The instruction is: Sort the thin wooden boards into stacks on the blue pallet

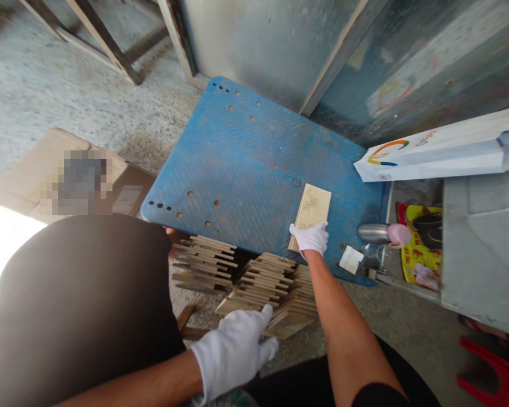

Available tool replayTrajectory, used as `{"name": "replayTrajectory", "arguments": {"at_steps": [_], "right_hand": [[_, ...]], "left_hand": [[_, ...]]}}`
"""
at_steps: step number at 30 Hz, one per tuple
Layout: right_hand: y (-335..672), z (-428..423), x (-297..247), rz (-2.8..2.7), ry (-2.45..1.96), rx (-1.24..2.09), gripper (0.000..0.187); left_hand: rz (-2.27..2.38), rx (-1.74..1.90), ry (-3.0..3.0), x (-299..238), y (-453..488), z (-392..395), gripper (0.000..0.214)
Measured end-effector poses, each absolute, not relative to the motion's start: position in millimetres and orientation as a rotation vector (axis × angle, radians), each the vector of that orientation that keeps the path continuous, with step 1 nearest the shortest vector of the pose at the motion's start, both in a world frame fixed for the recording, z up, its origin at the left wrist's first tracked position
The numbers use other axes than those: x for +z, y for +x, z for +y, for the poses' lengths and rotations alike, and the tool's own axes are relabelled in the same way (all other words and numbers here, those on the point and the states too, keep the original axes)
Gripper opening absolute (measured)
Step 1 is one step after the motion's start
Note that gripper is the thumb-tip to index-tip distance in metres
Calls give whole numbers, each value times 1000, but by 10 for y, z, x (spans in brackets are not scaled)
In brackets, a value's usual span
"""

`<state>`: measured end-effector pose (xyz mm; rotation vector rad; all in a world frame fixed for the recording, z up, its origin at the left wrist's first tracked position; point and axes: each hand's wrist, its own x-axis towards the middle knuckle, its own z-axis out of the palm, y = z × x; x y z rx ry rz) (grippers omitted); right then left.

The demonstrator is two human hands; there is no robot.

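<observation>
Both my hands wear white gloves. My right hand point(309, 237) grips the near end of a pale wooden slat point(313, 208) that lies on the blue platform point(237, 152). My left hand point(233, 350) rests with fingers together on the near edge of the lower stack of wooden slats point(271, 282). A second stack of slats point(203, 263) stands to the left, partly under the platform's edge.
A cardboard box point(34, 175) lies on the concrete floor at left. A steel flask with a pink cap point(384, 233), a small white card point(350, 259) and a yellow-red cloth point(419, 249) sit at right, below a white paper bag point(441, 150). A red plastic stool point(496, 367) stands at bottom right.
</observation>
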<state>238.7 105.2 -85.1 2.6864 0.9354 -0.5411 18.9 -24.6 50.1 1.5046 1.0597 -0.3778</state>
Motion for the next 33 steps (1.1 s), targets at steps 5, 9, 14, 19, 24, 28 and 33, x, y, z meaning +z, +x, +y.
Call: {"name": "replayTrajectory", "arguments": {"at_steps": [5, 9, 14, 19, 24, 28, 33], "right_hand": [[2400, 1011, -879, 1014, 2723, -510, 118], [2520, 886, -711, 1109, 2805, -492, 97], [2828, 255, -344, 1094, 2711, -527, 79], [3003, -565, -222, 898, 2375, -820, 114], [2754, -935, -497, 761, 2283, -984, 138], [2526, -1079, -663, 533, 2405, -893, 147], [2521, -1205, -733, 456, 2467, -840, 151]], "left_hand": [[1022, -405, 1548, 487, 213, -223, 63], [978, -458, 1600, 528, 237, -163, 62], [917, -458, 1679, 533, 265, -151, 52], [920, -473, 1730, 475, 270, -198, 47], [909, -472, 1794, 420, 281, -195, 47], [878, -486, 1848, 398, 282, -201, 46], [869, -517, 1836, 397, 268, -205, 43]]}}
